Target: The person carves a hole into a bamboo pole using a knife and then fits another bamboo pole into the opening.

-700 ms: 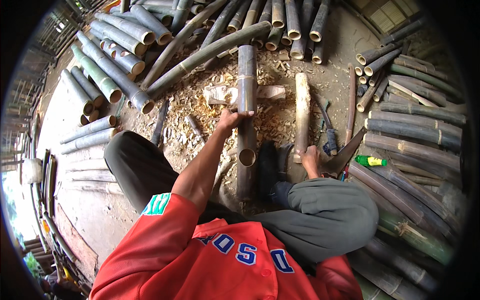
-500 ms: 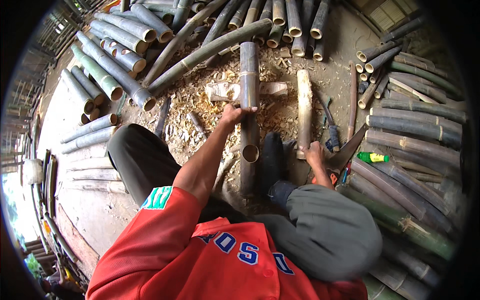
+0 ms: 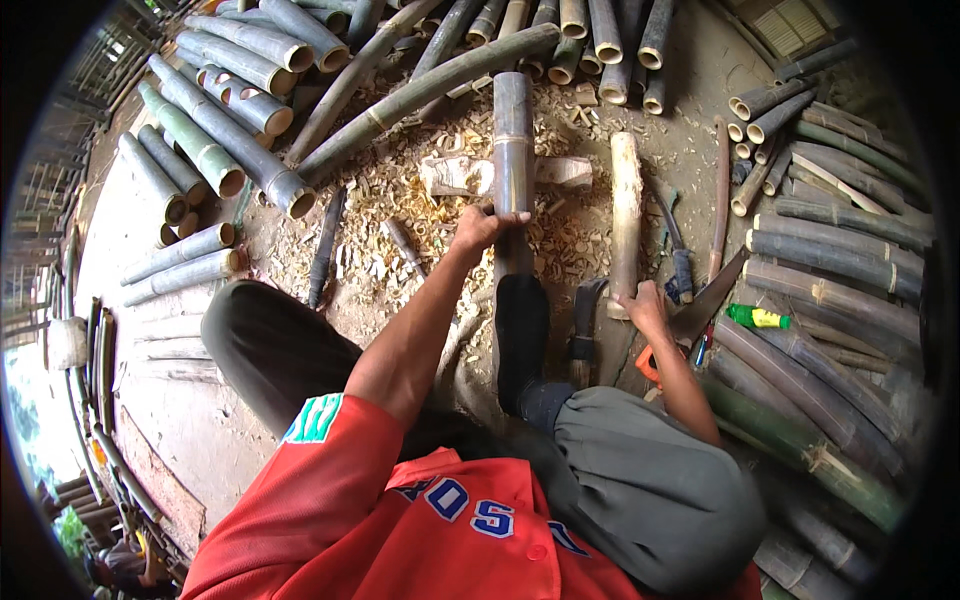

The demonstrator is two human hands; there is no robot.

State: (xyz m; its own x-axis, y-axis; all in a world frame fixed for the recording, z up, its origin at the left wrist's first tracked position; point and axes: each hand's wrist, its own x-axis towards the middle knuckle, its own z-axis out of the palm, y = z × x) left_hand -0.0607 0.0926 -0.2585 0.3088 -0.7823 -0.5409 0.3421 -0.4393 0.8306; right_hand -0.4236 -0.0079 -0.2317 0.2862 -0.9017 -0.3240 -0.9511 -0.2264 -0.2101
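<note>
The left hand (image 3: 487, 228) is clasping a dark, pale-ringed bamboo tube (image 3: 513, 130), the right hand (image 3: 645, 304) touching a pale log (image 3: 626, 210), grip unclear.

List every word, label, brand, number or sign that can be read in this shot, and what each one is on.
Wording is left uncopied; here is where it stands.
Red shirt, chest: large blue letters edged in white, partly legible, the rest lost in folds.
Green-and-white patch, left sleeve: marks too slanted to read surely.
Green-and-yellow bottle, right: label print too small to read.
</note>
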